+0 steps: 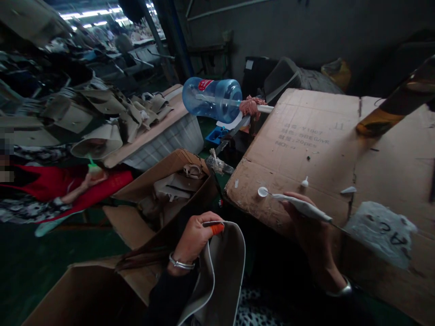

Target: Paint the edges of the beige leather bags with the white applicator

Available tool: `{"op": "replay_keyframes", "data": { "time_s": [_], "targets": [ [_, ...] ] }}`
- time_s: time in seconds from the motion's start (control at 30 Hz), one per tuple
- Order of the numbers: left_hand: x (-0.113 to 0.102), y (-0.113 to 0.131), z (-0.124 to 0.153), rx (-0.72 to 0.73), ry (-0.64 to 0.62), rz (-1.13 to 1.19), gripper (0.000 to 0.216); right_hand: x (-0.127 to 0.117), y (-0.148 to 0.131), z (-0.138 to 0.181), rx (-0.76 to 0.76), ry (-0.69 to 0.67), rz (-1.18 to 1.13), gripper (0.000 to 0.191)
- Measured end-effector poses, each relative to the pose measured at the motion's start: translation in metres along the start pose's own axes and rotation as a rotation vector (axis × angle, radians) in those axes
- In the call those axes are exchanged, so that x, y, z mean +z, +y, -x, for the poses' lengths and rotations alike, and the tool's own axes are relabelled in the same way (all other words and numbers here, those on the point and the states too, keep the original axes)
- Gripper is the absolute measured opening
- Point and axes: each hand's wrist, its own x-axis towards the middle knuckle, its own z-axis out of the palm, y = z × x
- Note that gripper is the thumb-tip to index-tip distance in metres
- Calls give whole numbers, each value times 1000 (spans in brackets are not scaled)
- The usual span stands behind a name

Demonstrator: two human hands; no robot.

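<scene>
The left hand [195,237] is clenched on the upper edge of a grey leather piece [220,276], fingers wrapped over the rim, one fingertip covered by an orange cap; a metal bangle sits on the wrist. The piece hangs low in the view, just beside an open cardboard box [170,190] holding cut parts. The right hand [311,222] grasps a white glue-caked brush [299,204], held nearly flat with its round tip over the cardboard-covered surface [322,136]. Small white glue spots lie on the cardboard near the tip. A blue water bottle [212,98] lies on its side behind. At left, another person in red [57,183] holds a small green-topped item
</scene>
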Motion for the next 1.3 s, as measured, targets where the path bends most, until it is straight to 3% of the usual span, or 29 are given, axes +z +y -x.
{"op": "replay_keyframes", "data": {
  "time_s": [0.1, 0.23, 0.33, 0.47, 0.9, 1.17, 1.3],
  "targets": [
    [0, 0, -1, 17, -17, -20, 8, 7, -20, 2, 174, -16, -176, 27],
    [1, 5, 0, 18, -30, -31, 8, 26, -43, 12, 322, -265, -364, 26],
    [1, 8, 1, 20, -48, -33, 9, 40, -46, 18, 283, -434, -411, 23],
    [1, 10, 3, 34, -64, -24, 8, 49, -43, 19, 197, -511, -360, 22],
    [3, 8, 4, 113, -84, -25, 8, 59, -37, 16, 175, -561, -319, 29],
    [8, 7, 6, 166, -78, -86, 7, 73, -39, 8, 332, -496, -394, 36],
    [6, 8, 12, 161, -58, -93, 9, 83, -43, 4, 338, -508, -437, 36]
  ]
}}
